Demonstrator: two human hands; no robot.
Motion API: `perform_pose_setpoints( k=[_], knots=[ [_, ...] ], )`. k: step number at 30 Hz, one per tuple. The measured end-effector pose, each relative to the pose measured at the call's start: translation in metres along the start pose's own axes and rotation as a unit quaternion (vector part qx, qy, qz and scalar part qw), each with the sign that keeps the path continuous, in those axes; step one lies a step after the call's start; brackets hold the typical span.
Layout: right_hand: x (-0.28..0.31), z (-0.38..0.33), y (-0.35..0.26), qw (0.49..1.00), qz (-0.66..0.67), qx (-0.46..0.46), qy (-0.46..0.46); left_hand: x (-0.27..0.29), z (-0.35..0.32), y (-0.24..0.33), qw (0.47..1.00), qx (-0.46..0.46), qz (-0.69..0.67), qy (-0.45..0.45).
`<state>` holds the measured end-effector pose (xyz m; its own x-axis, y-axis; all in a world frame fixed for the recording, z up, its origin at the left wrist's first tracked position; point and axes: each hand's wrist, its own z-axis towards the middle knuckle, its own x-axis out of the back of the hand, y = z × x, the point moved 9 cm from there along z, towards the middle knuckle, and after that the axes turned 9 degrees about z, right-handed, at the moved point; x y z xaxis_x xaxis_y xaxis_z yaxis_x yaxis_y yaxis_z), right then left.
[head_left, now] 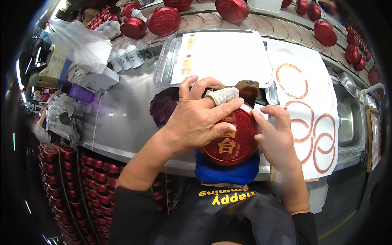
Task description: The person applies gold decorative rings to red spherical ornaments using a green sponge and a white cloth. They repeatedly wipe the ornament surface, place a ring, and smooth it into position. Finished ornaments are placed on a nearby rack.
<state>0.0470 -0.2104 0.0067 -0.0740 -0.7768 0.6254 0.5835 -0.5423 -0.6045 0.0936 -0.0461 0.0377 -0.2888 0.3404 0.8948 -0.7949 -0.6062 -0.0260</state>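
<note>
A round red bottle (245, 141) with a dotted face and gold characters rests on a blue cloth pad (228, 170) at the front edge of the bench. My left hand (192, 116) reaches over its upper left, thumb across the gold lettering and index finger by the top rim. One finger wears a white knitted sleeve (223, 95). At the right rim my right hand (277, 134) has thumb and index finger closely bent, the thumb against the edge. Between the two hands' fingertips a small white patch (246, 108) shows; its kind is unclear. Behind them stands a brown block (248, 90), partly covered.
Beyond my hands lies a metal tray (163, 69) holding a white sheet of gold decals (224, 57). A sheet with orange ring decals (302, 118) lies to the right, beside a sink (351, 126). Dark purple cloth (161, 108) sits left. Red bottles (163, 21) stand on a scaly conveyor behind.
</note>
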Motion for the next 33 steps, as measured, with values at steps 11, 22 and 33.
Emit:
perform_pose_setpoints(
  k=[11, 22, 33],
  knots=[
    [0.007, -0.022, -0.006, 0.999, 0.032, 0.02, 0.039, -0.003, 0.007, 0.006, 0.999, -0.013, 0.013, -0.045],
    [0.004, -0.028, 0.003, 0.999, 0.025, 0.005, 0.044, -0.006, 0.01, 0.014, 0.997, -0.029, 0.051, -0.058],
    [-0.002, -0.061, 0.025, 0.959, 0.207, -0.194, 0.021, -0.011, 0.017, 0.037, 0.995, -0.07, 0.046, -0.054]
  ],
)
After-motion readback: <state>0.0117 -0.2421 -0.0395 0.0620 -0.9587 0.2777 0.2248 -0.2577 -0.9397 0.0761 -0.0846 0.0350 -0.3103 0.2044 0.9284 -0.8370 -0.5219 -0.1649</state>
